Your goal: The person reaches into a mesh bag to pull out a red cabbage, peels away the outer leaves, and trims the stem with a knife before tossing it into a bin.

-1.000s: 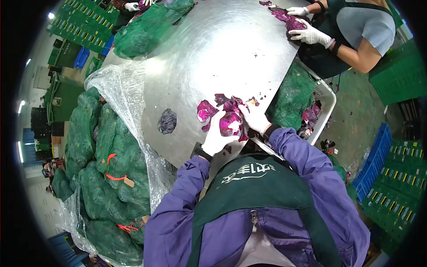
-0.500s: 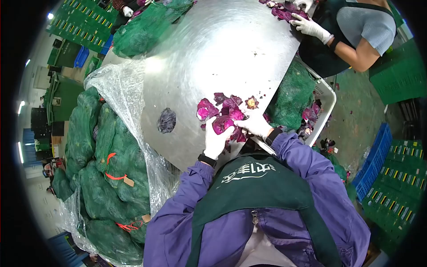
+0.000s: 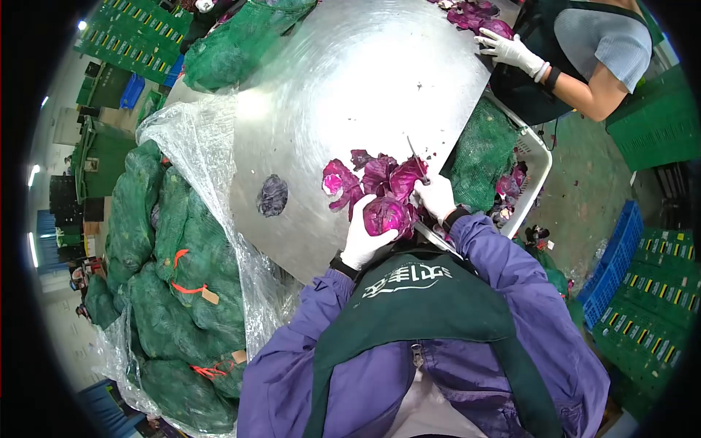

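Observation:
My left hand point(image 3: 365, 239), in a white glove, is closed around the side of a red cabbage point(image 3: 388, 217) near the table's front edge. To its right, my gloved right hand point(image 3: 436, 197) is closed on a slim knife point(image 3: 414, 152), its thin blade pointing away from me over the table. The handle is hidden in my fingers. Loose purple cabbage leaves point(image 3: 378, 174) lie just beyond the cabbage, and one leaf point(image 3: 407, 177) is beside my right hand. A dark, wrinkled cabbage point(image 3: 272, 196) rests on the metal table point(image 3: 321, 131) to the left.
Green net sacks point(image 3: 190, 292) are piled at left beside clear plastic sheeting point(image 3: 197, 146). Another net sack point(image 3: 248, 44) lies at the far left. A white crate point(image 3: 539, 171) with netting and leaves stands right. Across the table, a co-worker's gloved hand point(image 3: 507, 50) touches a cabbage.
My right hand has moved right, away from the cabbage, and the knife blade now shows. A leaf now covers the spot where a pale-centred piece lay. The cabbage in my left hand shows more fully.

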`<state>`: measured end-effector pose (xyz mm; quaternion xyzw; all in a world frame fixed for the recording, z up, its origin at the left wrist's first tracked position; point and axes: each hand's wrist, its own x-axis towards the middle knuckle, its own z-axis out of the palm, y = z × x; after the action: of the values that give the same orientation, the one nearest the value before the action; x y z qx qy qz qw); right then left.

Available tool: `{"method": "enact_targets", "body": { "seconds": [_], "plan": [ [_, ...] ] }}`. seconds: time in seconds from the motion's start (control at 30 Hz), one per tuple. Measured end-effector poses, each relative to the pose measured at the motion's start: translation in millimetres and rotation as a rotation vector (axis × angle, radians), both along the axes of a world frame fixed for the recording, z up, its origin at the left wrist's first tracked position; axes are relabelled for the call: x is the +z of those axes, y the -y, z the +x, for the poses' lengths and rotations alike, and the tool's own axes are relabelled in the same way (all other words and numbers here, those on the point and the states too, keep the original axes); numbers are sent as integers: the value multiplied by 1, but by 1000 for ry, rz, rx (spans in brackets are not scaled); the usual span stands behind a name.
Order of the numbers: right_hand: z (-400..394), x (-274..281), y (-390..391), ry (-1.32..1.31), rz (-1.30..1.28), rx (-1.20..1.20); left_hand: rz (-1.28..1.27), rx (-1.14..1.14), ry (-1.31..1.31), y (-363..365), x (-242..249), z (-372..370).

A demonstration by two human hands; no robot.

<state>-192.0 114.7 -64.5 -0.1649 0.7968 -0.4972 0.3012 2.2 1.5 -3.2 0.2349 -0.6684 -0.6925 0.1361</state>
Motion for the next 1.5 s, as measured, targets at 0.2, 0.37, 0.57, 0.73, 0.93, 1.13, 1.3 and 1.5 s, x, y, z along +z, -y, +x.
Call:
{"method": "enact_targets", "body": {
  "seconds": [0.2,0.37,0.57,0.73,0.93,1.13,1.3,1.5],
  "plan": [
    [6,28,-13,209,-150,-8,12,-5,-17,6,-7,2],
    [29,45,-25,133,-248,46,143,103,139,3,-4,-16],
    [8,83,-67,740,-373,-92,43,-116,108,-42,47,-66],
    [-7,105,-173,1029,-981,-681,240,-518,-55,-88,129,-98],
    [95,200,-414,258,-1630,-1426,-399,-287,-39,-12,83,-109],
    [308,289,-620,-916,-1400,-1214,-1125,468,529,165,27,-15],
    [239,185,-542,-257,-1487,-1408,-995,636,439,126,-108,-20],
    [73,111,-271,563,-658,-901,-582,-43,121,-70,-33,-144]
  ]
}}
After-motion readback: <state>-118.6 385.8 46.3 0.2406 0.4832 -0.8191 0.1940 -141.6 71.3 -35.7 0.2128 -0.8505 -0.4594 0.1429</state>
